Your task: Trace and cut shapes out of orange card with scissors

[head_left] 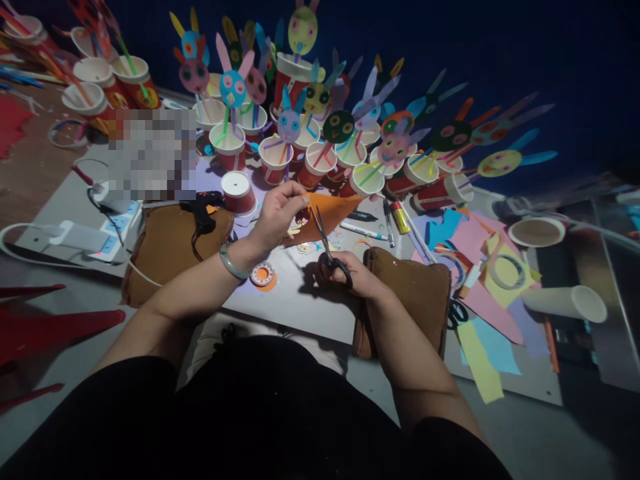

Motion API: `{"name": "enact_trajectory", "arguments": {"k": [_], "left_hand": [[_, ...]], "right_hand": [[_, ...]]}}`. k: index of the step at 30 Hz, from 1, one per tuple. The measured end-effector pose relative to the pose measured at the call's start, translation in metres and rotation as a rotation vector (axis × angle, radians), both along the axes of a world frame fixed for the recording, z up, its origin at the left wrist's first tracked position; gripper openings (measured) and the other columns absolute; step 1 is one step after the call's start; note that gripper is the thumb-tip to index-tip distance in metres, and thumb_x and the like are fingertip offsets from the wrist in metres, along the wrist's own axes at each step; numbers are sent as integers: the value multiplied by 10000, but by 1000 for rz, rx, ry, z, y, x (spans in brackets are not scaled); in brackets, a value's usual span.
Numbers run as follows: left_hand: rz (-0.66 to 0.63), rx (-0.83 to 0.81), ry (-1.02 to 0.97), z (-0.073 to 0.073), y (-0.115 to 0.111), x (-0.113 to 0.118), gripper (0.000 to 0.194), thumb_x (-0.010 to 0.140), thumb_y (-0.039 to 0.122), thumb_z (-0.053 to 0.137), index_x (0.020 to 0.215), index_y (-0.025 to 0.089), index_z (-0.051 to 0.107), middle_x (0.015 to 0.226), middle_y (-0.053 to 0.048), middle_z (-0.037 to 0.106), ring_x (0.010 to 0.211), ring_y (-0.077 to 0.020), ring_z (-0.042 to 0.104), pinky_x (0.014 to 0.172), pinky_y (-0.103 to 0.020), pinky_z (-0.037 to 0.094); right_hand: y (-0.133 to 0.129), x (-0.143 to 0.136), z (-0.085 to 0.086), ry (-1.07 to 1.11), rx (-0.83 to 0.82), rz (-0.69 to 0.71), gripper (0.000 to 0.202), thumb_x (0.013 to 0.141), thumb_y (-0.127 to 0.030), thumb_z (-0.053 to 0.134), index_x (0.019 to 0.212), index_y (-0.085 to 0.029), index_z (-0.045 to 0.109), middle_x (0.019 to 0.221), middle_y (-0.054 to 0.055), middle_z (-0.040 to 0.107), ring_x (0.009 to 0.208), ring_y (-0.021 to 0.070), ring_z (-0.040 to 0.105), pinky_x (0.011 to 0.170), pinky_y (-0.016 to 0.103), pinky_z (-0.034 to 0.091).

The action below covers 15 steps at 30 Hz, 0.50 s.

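Note:
My left hand point(277, 213) pinches the edge of an orange sheet of paper point(330, 213) above the table. A pair of black-handled scissors point(325, 243) is in my right hand point(353, 272), fingers through the loops. The blades point up and away and lie against the paper, near my left fingertips. Below my left hand, a roll of tape point(263, 274) lies on a round orange paper piece. A red paper cup point(238, 193) stands upside down beyond my left wrist, a small hole in its white base.
Several red cups with paper rabbit heads point(289, 125) on straws crowd the back. Brown cushions point(407, 293) flank my arms. A glue gun point(203, 212) lies on the left one, near a power strip point(120, 230). Coloured paper scraps point(480, 240) and a white cup point(570, 303) lie right.

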<state>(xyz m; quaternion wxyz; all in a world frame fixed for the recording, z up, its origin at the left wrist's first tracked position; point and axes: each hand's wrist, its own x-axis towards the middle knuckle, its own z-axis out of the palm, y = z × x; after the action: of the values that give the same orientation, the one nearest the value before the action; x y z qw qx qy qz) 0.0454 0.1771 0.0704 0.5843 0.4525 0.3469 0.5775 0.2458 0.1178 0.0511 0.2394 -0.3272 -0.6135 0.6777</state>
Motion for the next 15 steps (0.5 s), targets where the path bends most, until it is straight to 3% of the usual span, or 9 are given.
{"name": "enact_trajectory", "arguments": {"k": [15], "left_hand": [[3, 11, 12, 3, -1, 1, 234, 821, 347, 689, 737, 203, 525, 601, 39, 545, 516, -80, 494, 507, -227, 405]], "right_hand": [[1, 0, 2, -44, 21, 3, 667, 677, -818, 666, 658, -173, 497, 606, -25, 491, 571, 96, 416, 545, 250, 319]]}}
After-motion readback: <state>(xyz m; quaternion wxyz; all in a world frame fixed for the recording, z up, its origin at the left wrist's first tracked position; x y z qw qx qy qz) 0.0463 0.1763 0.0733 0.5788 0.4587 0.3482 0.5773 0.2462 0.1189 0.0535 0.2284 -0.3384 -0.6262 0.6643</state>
